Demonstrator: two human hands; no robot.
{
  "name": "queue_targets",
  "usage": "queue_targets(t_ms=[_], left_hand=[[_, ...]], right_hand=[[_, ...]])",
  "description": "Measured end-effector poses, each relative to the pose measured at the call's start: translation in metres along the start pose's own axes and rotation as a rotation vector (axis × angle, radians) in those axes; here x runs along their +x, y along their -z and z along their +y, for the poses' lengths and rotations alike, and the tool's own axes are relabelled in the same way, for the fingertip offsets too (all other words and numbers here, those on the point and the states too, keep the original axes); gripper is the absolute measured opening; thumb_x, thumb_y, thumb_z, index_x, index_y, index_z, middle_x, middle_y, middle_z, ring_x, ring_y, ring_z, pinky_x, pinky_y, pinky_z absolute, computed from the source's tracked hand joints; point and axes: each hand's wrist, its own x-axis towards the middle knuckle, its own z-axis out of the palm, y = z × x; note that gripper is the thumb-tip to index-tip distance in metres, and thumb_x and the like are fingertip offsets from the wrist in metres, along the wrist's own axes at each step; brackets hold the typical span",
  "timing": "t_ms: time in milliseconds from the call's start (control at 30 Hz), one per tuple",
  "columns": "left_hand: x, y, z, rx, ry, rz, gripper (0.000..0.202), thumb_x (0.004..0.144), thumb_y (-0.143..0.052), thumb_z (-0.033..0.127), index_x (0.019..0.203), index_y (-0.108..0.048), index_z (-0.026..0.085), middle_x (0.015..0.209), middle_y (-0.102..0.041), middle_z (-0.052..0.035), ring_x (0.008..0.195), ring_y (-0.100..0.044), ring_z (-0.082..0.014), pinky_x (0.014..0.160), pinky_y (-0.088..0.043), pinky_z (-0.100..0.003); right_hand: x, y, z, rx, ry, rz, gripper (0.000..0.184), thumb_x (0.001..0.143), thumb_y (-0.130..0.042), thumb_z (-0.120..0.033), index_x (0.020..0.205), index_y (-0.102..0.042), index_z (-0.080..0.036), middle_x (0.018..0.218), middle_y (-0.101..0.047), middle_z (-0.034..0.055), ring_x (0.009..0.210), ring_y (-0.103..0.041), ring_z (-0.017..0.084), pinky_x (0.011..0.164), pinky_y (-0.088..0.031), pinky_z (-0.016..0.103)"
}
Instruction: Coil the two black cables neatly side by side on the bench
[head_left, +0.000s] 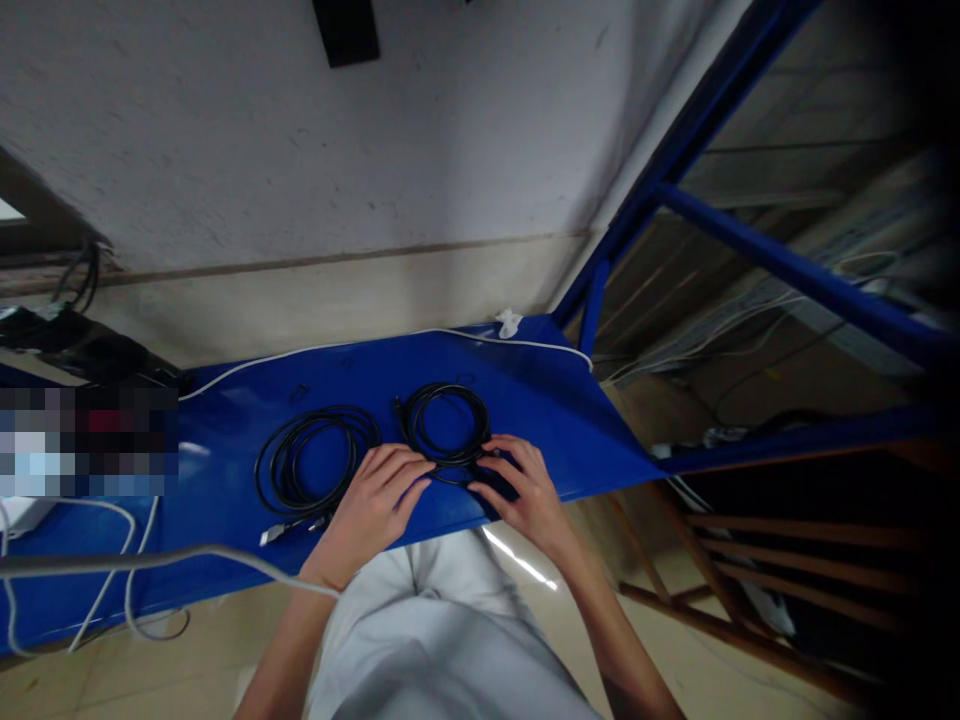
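A coil of black cable [411, 425] lies on the blue table in front of me. My left hand [382, 495] reaches its near left edge, thumb and fingertips closed on the cable there. At the near right edge, my right hand [523, 492] has its fingers curled round the same coil, the thumb a little lower. A small plug shows at the coil's upper left. Just left of it rests a second, wider coil of black cable [285, 465], partly behind my left hand. A light-coloured connector [274, 535] sticks out at its near side.
The narrow blue table [592, 440] runs along a wall. A white cable [300, 350] crosses its back, near a crumpled white scrap [508, 322]. A grey cable [202, 552] passes over the left front. Blue frame bars [780, 265] and wooden slats [795, 550] stand at right.
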Motion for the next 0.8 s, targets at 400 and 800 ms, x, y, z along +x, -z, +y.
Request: queue_targets(t_ms=[400, 800], left_hand=[[0.063, -0.025, -0.006, 0.243, -0.189, -0.461, 0.037, 0.107, -0.059, 0.044, 0.136, -0.063, 0.02, 0.123, -0.066, -0.0095, 0.119, -0.061, -0.0277, 0.111, -0.042, -0.044], [0.071, -0.018, -0.001, 0.198, -0.074, -0.554, 0.018, 0.106, -0.051, 0.02, 0.121, -0.061, 0.016, 0.119, -0.069, -0.0117, 0.116, -0.065, -0.0277, 0.109, -0.044, -0.045]], right_hand=[[-0.013, -0.011, 0.001, 0.011, -0.038, -0.003, 0.018, 0.105, -0.068, -0.021, 0.119, -0.075, -0.027, 0.137, -0.068, 0.0116, 0.132, -0.062, 0.03, 0.108, -0.053, 0.054], [-0.018, 0.005, 0.008, 0.186, -0.146, 0.253, 0.013, 0.106, -0.065, -0.019, 0.113, -0.073, -0.027, 0.113, -0.08, 0.0068, 0.111, -0.075, 0.025, 0.1, -0.058, 0.047]])
